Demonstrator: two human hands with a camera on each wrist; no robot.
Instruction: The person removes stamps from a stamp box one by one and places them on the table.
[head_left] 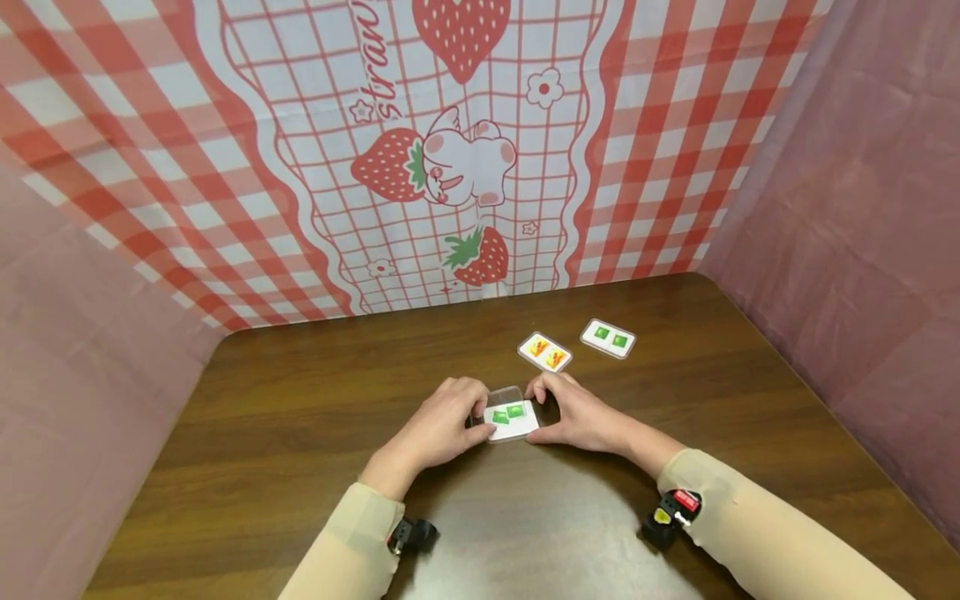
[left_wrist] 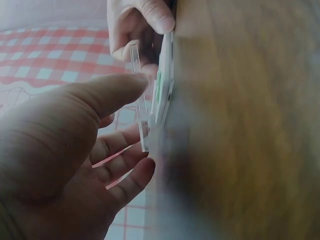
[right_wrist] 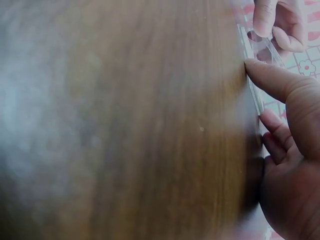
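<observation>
A small clear plastic case (head_left: 513,430) lies on the table between both hands, with white cards bearing green squares in it. Its clear lid (left_wrist: 141,107) stands tilted up at the far side, as the left wrist view shows. My left hand (head_left: 447,419) pinches the lid and the case's left side between thumb and fingers. On the opposite side, my right hand (head_left: 577,414) holds the case's right edge, thumb at the near corner, fingers at the far one. In the right wrist view the right thumb (right_wrist: 272,77) touches the rim.
Beyond the hands lie a card with two orange-red pictures (head_left: 545,352) and, farther right, a card with two green squares (head_left: 608,338). The brown wooden table (head_left: 300,417) meets a strawberry-patterned cloth (head_left: 465,167) at its back edge. Pink cloth hangs at both sides.
</observation>
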